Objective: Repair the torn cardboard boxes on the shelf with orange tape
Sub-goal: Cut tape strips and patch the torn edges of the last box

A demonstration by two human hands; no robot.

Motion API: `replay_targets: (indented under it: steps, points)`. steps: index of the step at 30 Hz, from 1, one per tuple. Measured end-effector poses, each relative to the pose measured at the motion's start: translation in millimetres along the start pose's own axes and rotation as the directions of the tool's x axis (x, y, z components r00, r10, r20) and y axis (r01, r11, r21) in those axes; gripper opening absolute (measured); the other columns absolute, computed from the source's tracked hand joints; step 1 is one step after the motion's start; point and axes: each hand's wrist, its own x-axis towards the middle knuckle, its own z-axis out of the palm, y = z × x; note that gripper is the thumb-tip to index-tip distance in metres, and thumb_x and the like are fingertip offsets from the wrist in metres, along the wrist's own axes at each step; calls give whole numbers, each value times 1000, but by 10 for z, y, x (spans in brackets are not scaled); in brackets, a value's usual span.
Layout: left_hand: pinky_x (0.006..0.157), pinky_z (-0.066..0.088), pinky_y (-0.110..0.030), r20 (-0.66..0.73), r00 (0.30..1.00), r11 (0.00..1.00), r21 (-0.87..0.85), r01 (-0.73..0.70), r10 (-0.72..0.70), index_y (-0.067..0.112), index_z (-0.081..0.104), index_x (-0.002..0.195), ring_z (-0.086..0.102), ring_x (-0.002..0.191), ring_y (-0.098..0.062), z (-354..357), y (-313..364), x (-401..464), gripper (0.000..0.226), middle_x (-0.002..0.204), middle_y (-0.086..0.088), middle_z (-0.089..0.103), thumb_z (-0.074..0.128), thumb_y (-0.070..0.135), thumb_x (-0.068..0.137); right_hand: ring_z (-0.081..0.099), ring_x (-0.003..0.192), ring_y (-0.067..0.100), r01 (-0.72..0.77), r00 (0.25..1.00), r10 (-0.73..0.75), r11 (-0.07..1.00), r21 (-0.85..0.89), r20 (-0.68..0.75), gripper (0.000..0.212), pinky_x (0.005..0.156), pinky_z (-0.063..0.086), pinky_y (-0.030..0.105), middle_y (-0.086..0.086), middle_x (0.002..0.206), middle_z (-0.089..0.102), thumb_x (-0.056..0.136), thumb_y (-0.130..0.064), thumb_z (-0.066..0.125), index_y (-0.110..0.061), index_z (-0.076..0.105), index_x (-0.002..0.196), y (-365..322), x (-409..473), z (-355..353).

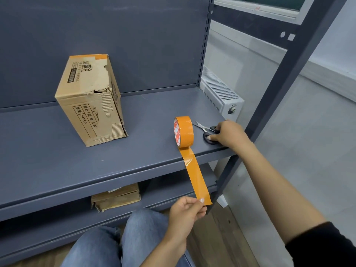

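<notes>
Grey shelf (57,151) with torn cardboard box (90,101), left hand (185,211) pinching strip pulled from orange tape roll (183,131), right hand (229,134) fingers grasping scissors (207,132)

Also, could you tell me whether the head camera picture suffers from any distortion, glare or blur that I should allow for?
Head view: wide-angle bending bows the shelf edge and tilts the upright post; light is soft and even, with faint shadows beside the cardboard box and tape roll; slight sheen on the pulled tape strip; both hands look sharp, without motion blur.
</notes>
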Motion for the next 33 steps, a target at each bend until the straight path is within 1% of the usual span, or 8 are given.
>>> replay_targets:
  steps: [5,8,10,13,18,23,28,33]
  points:
    - [69,55,-20,16,1000,1000,-15,-5,5,-4,64,93,71,80,-17,14,-1,8,16,86,-12,73,68,10,87,57,74,25,15,998,-12,999,52,-56,46,59,41,31,10,81,65,76,-48,70,-5,64,91,168,-340,-114]
    - [69,55,-20,18,1000,1000,-9,-5,5,-3,63,91,71,79,-16,19,-12,22,14,86,-13,73,70,8,85,58,77,17,72,995,-84,977,199,54,37,62,43,28,2,84,64,76,-42,74,-14,61,96,366,-602,-197]
    - [68,55,-20,12,1000,1000,-5,-9,10,-3,63,91,70,77,-15,22,-26,25,14,85,-14,73,71,6,84,52,67,12,140,971,-178,965,221,160,36,59,40,21,6,81,63,76,-35,77,-9,62,96,495,-744,-218]
    - [67,55,-20,0,1000,1000,14,-23,23,-3,63,91,69,73,-13,17,-43,24,13,81,-12,72,71,5,84,46,58,3,114,891,-225,952,285,395,42,56,37,12,-5,75,57,74,-44,81,-14,61,96,636,-890,-198]
    - [68,55,-20,-3,999,998,54,-36,36,-2,64,93,69,72,-13,-10,-39,31,14,77,-9,72,71,7,85,51,65,7,61,715,-298,928,369,632,64,69,45,22,-6,72,55,67,-65,75,-10,65,97,631,-874,-108]
    - [69,56,-22,-13,999,996,78,-51,52,-2,65,93,69,74,-14,-32,-29,8,14,80,-11,73,71,8,85,53,70,11,98,641,-307,942,322,703,64,68,47,19,-6,78,63,73,-70,68,-8,68,91,441,-684,-55]
    - [69,56,-21,-15,999,994,99,-42,43,-1,65,94,68,71,-12,-74,-5,8,15,79,-9,73,71,9,85,49,61,9,119,618,-299,950,290,727,40,65,44,18,-4,75,65,83,-58,63,-20,64,74,330,-560,-24]
    - [73,57,-23,11,1000,992,128,-19,18,-1,65,97,66,67,-10,-119,21,12,18,74,-6,72,71,11,85,45,57,9,113,611,-337,933,342,717,39,61,41,16,-3,71,66,80,-56,68,-18,65,72,348,-502,18]
